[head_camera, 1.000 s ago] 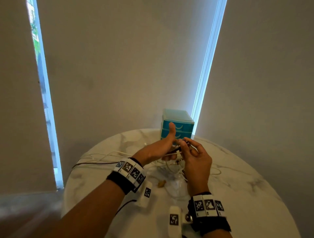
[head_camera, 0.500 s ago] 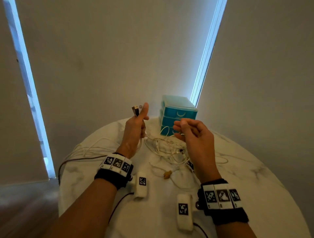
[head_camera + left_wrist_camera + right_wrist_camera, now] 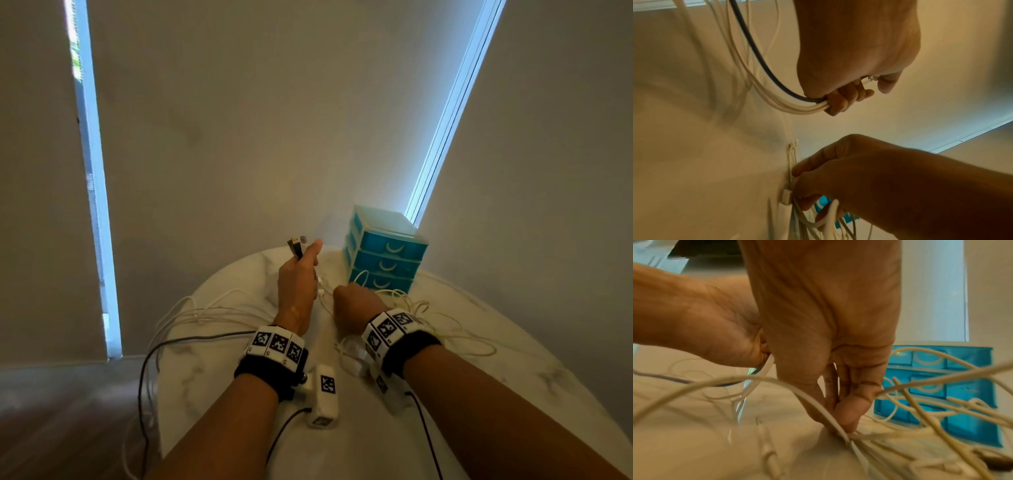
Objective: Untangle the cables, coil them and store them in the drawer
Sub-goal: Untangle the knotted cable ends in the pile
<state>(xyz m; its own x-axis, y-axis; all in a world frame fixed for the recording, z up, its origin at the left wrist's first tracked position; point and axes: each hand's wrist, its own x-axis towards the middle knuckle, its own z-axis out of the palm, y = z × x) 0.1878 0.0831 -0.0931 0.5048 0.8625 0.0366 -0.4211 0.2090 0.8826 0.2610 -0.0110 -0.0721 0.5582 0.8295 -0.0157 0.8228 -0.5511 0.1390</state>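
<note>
The left hand (image 3: 297, 284) grips a bundle of smooth white cables and one dark cable (image 3: 764, 65), plugs (image 3: 297, 245) upward. The right hand (image 3: 356, 303) pinches thin tangled cords (image 3: 920, 415) on the marble table (image 3: 513, 394), beside a translucent blue three-drawer box (image 3: 387, 260).

Head view: from above and behind both forearms, facing forward and down over the table (image 3: 513, 359) toward the drawers (image 3: 387, 260) at its far edge. Left wrist view: close under the left hand (image 3: 857, 53), looking along it. Right wrist view: close under the right hand (image 3: 828, 331), facing the drawers. All three share hands and cables (image 3: 431, 308).
</note>
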